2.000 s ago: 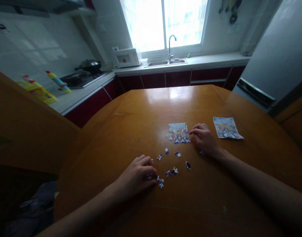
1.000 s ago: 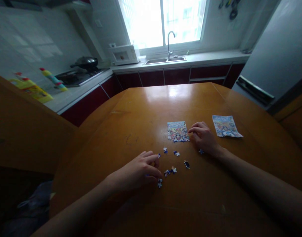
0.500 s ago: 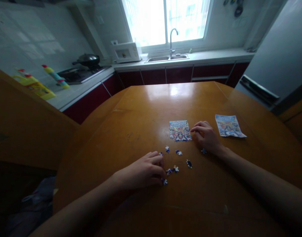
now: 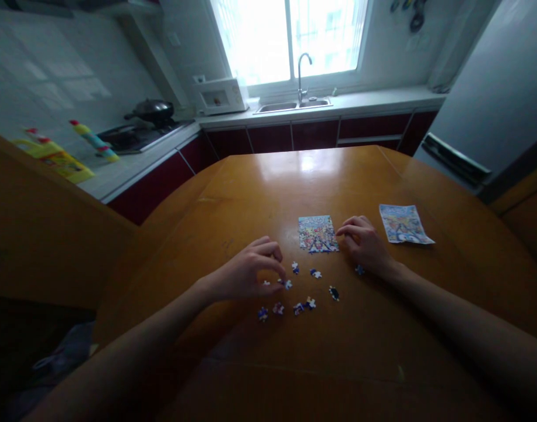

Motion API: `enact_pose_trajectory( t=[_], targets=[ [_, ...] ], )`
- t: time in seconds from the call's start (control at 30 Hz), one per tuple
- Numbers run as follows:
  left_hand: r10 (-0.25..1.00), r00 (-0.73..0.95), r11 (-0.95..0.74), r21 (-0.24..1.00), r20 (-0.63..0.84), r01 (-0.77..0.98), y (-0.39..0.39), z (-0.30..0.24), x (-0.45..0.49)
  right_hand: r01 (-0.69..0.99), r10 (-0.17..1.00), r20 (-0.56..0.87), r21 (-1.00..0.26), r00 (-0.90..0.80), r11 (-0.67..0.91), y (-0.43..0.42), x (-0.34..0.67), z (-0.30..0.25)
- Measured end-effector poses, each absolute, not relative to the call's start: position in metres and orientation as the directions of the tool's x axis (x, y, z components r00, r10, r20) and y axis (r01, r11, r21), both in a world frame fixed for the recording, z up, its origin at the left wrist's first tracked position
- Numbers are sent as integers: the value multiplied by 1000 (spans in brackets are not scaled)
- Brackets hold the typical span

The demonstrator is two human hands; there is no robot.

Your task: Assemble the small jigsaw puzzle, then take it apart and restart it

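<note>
Left hand (image 4: 246, 269): curls over a loose piece (image 4: 288, 285), thumb and index close together; cannot tell if pinching; could scatter neighbouring pieces (image 4: 262, 314) by sweeping low.
Puzzle (image 4: 318, 234): lies flat on the table (image 4: 250, 193) between both hands; might shift or come apart if nudged.
Right hand (image 4: 363, 243): rests, fingers bunched at the puzzle's right edge, grip unclear; might drag the stray piece (image 4: 359, 270) just beside by sliding.

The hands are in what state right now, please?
Left hand: half curled by a piece; grip unclear.
Right hand: loosely curled beside the puzzle; grip unclear.
</note>
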State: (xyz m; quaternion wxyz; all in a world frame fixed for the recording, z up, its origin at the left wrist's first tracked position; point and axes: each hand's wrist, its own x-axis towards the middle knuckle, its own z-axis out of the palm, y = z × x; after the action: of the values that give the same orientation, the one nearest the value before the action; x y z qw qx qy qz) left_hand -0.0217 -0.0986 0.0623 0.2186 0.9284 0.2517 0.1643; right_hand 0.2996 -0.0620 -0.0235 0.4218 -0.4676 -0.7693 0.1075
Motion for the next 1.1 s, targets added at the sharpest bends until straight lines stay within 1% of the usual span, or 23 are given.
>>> enact_pose_trajectory(
  t=[0.13,0.27,0.47,0.6,0.73,1.1],
  targets=[
    [599,746,-772,458,291,441,-53,54,-12,636,811,550,-558,-199,534,-61,301,-25],
    [630,716,-753,463,300,468,-30,30,7,634,817,545,-567,-190,526,-61,302,-25],
    [640,716,-738,479,278,475,-30,10,19,639,823,534,-567,-194,519,-59,301,-24],
    [629,719,-745,494,297,448,-27,5,16,629,832,517,-583,-201,514,-59,301,-24],
    [615,736,-751,496,283,437,-25,2,15,628,843,503,-596,-194,500,-60,300,-21],
    [635,710,-730,538,304,421,-28,-2,14,636,845,498,-592,-194,495,-61,301,-21]
  ],
)
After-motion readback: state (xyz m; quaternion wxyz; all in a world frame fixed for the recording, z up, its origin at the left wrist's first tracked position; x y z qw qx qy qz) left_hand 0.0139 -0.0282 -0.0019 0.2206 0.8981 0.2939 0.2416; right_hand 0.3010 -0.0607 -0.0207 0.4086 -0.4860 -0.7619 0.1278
